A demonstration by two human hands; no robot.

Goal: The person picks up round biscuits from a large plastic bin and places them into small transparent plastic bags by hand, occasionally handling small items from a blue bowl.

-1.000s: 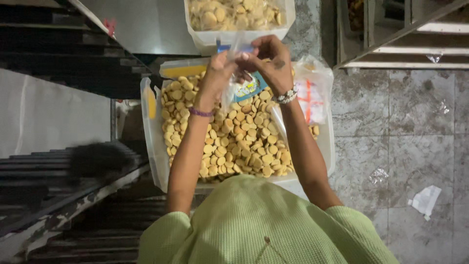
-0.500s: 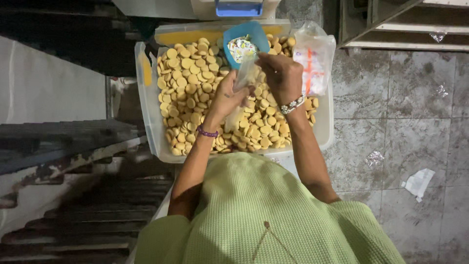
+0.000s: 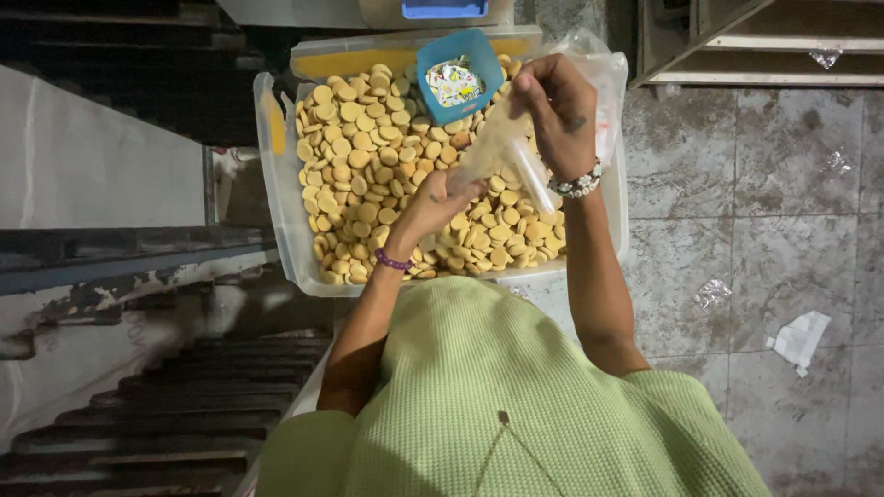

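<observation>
- Clear, thin plastic bag (image 3: 502, 152) hung between both hands above the clear rectangular plastic bin (image 3: 276, 193) of round yellow biscuits (image 3: 368, 175).
- The right hand (image 3: 557, 110), at one o'clock, pinched the bag's top; the left hand (image 3: 437, 202) clasped its lower end.
- The small blue plastic tub (image 3: 460, 64) sat at twelve o'clock among the biscuits.
- Risk, as I judged it: the flimsy film could slip from the pinch and spill.

Stained tiled floor (image 3: 737, 239), dark stairs (image 3: 184, 423)

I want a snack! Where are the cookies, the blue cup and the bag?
cookies (image 3: 359, 184), head view, middle of the pile.
blue cup (image 3: 433, 64), head view, left wall.
bag (image 3: 497, 147), head view, clear middle part.
</observation>
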